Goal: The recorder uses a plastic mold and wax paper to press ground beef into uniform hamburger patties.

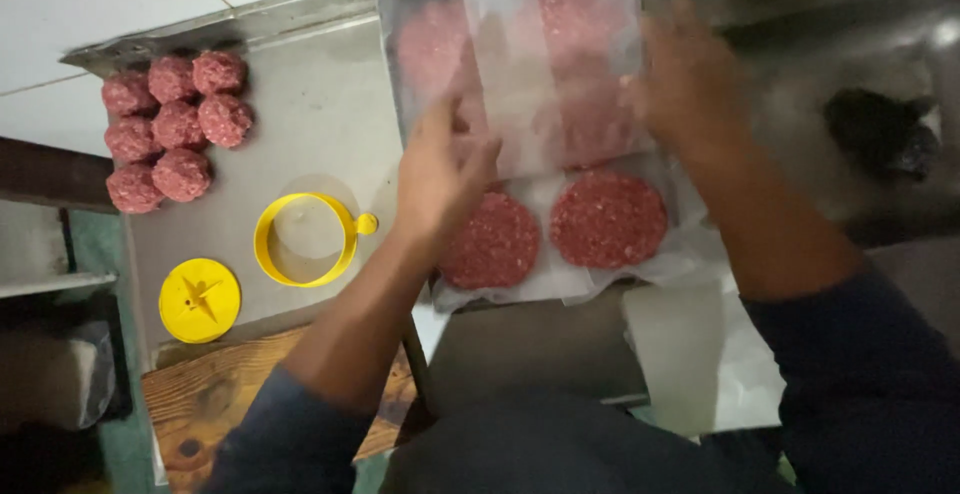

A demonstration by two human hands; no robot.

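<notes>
- A translucent paper sheet is held by the left hand at its near-left edge.
- The right hand pinches its right edge.
- The sheet lies over the far patties; two near patties are left uncovered.

Bare steel counter lies open between the meatballs and the tray; the yellow ring and yellow presser crowd the near edge.
</notes>
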